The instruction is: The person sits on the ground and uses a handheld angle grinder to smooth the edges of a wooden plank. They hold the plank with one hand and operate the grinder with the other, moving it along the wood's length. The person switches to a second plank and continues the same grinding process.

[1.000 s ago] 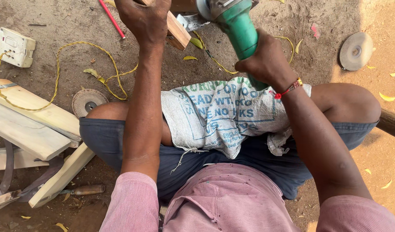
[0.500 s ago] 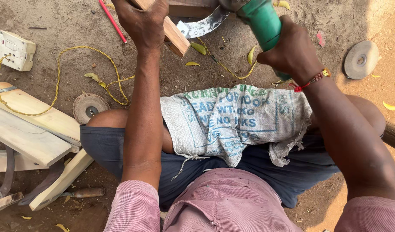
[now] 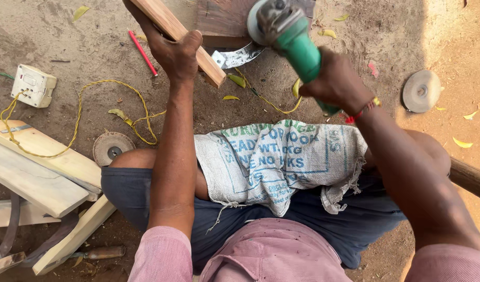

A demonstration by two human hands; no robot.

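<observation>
Ground: bare sandy soil (image 3: 407,42), littered with dry leaves.

Woven sack (image 3: 281,162): draped across the seated person's lap, near centre, printed side up.

Pale planks (image 3: 36,167): stacked at the near left, with a yellow wire (image 3: 93,120) running over them to a white socket box (image 3: 33,85) at far left.

Dark wood block (image 3: 224,21): lies on the ground at far centre; a curved metal blade (image 3: 237,56) rests against its near edge.

Wooden stick (image 3: 174,36): the left hand (image 3: 174,52) is closed around it at mid-length. Its long axis runs diagonally, upper end far-left, lower end near-right, stopping just beside the blade.

Angle grinder (image 3: 287,34): green body gripped firmly in the right hand (image 3: 336,83), disc end pointing far-left over the dark block. The disc stands right of the stick and apart from it; no contact is visible. The left hand is the nearer to the stick, the right hand the nearer to the block.

Spare grinding discs: one at far right (image 3: 421,91), one beside the left knee (image 3: 113,149).

Small items: red pencil (image 3: 142,52) left of the stick; a wooden-handled tool (image 3: 101,253) at near left.
</observation>
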